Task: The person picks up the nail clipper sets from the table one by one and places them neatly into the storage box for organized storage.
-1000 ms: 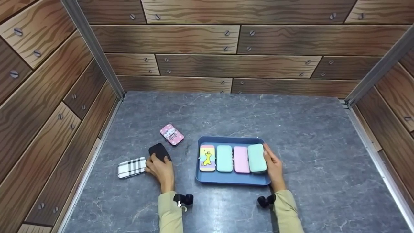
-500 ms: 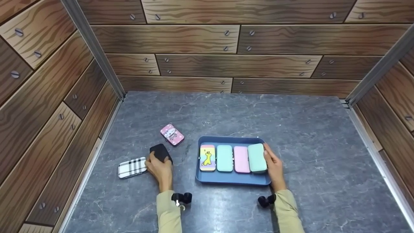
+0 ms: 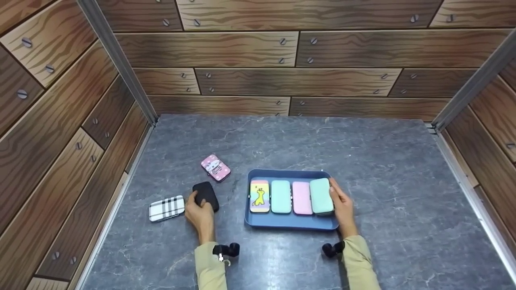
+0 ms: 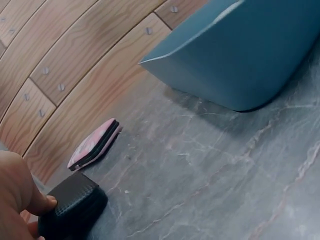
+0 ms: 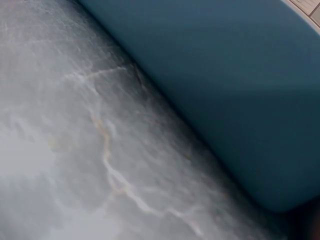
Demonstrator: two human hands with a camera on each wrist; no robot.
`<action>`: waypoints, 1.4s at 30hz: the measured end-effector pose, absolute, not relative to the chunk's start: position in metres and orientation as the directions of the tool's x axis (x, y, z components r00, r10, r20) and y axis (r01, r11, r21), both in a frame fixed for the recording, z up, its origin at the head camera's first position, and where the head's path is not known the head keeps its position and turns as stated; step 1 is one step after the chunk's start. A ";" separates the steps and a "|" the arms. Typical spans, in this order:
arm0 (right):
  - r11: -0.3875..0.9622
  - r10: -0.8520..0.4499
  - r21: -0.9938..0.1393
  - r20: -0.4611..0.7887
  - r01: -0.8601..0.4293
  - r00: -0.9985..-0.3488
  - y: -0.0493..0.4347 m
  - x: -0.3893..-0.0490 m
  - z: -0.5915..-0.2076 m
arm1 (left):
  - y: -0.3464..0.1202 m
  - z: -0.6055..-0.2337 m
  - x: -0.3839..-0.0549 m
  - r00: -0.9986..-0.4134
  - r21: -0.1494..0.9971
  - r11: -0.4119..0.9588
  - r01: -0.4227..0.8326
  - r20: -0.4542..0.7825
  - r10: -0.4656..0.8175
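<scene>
My left hand [image 3: 200, 213] pinches a small black clasp case [image 3: 207, 196] between thumb and fingers; the left wrist view shows the thumb on its stitched, leather-like end. Left of that hand lies a black-and-white checked case [image 3: 167, 208], and beyond it a pink case with a cat picture [image 3: 216, 167]. My right hand [image 3: 342, 207] holds the right end of a blue tray [image 3: 274, 220], its thumb at the rim. Inside stand a giraffe-print case [image 3: 259, 196], a mint case [image 3: 281, 196], a pink case [image 3: 302, 197] and, tilted at the right end, another mint case [image 3: 321, 196].
The grey marbled tabletop [image 3: 387, 169] is bounded by wood-patterned panels [image 3: 242, 50] at the back and both sides. Metal posts [image 3: 121, 64] stand at the corners. In the right wrist view the tray's outer wall [image 5: 215, 85] fills the upper right.
The black case has shifted slightly right and toward the person, with the left hand's fingers now at its near left side. The right hand and tray stay in place.
</scene>
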State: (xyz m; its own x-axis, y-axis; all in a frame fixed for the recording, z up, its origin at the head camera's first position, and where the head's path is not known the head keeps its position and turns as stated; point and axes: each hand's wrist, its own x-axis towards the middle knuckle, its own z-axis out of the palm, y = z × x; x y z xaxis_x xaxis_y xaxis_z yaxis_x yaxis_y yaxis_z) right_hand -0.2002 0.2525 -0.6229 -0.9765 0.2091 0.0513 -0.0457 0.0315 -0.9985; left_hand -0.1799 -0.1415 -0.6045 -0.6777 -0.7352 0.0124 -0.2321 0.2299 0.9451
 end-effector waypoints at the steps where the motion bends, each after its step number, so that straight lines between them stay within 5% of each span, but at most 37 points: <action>1: 0.026 0.208 -0.999 0.049 -0.045 -0.977 0.253 -0.200 -0.623 | -0.142 -0.605 -0.180 -0.674 0.948 0.219 -0.230 0.007 -0.739; 15: 0.010 0.165 -1.000 -0.005 0.007 -0.986 0.250 -0.187 -0.595 | -0.132 -0.579 -0.184 -0.665 0.985 -0.042 -0.167 -0.144 -0.733; 22: 0.025 0.173 -1.000 0.002 0.003 -0.985 0.251 -0.187 -0.591 | -0.114 -0.555 -0.193 -0.685 0.990 -0.139 -0.012 -0.110 -0.721; 29: 0.024 0.178 -1.000 -0.005 0.009 -0.984 0.253 -0.190 -0.595 | -0.084 -0.538 -0.197 -0.749 0.982 -0.176 0.070 -0.065 -0.659; 42: -0.003 0.203 -0.999 0.040 -0.041 -0.978 0.252 -0.201 -0.626 | -0.033 -0.528 -0.191 -0.846 0.993 -0.120 0.014 -0.052 -0.530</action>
State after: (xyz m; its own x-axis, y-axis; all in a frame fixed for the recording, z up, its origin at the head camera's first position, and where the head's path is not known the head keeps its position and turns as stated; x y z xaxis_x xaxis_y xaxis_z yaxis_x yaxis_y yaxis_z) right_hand -0.2006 0.2520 -0.6256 -0.9783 0.2032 0.0397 -0.0412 -0.0029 -0.9991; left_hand -0.1910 -0.0334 -0.5280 -0.8462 -0.5303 -0.0524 0.0139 -0.1202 0.9927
